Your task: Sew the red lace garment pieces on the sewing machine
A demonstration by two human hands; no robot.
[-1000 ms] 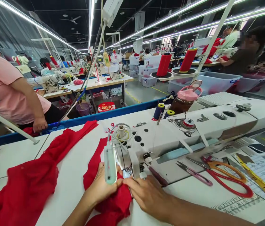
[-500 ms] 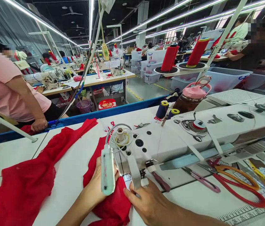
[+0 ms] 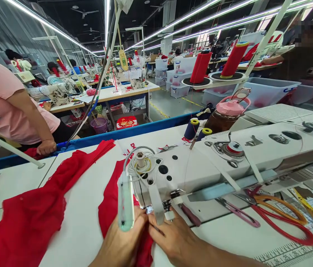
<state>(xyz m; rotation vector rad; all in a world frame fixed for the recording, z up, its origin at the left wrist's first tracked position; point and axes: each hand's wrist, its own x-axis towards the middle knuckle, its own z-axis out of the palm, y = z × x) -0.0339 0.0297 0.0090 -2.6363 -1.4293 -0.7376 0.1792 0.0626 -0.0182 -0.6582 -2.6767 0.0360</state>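
Note:
A white sewing machine (image 3: 228, 159) stands across the white table (image 3: 84, 215). Under its needle lies a piece of red fabric (image 3: 112, 207). My left hand (image 3: 123, 244) rests on this fabric just left of the needle, fingers closed and pressing the cloth, partly hidden behind the machine's small lamp (image 3: 125, 202). My right hand (image 3: 173, 237) is right of the needle, fingertips pinching the fabric edge at the presser foot. A larger red fabric piece (image 3: 34, 218) lies to the left.
Red-handled scissors (image 3: 281, 218) and purple snips (image 3: 236, 213) lie under the machine arm, beside a yellow tape measure (image 3: 312, 213). A pink-lidded bottle (image 3: 225, 115), thread cones (image 3: 200, 68) and a person in a pink shirt (image 3: 6, 100) are beyond the table.
My left hand has slid down and toward me on the red fabric, closer to my right hand at the needle. The view has shifted slightly.

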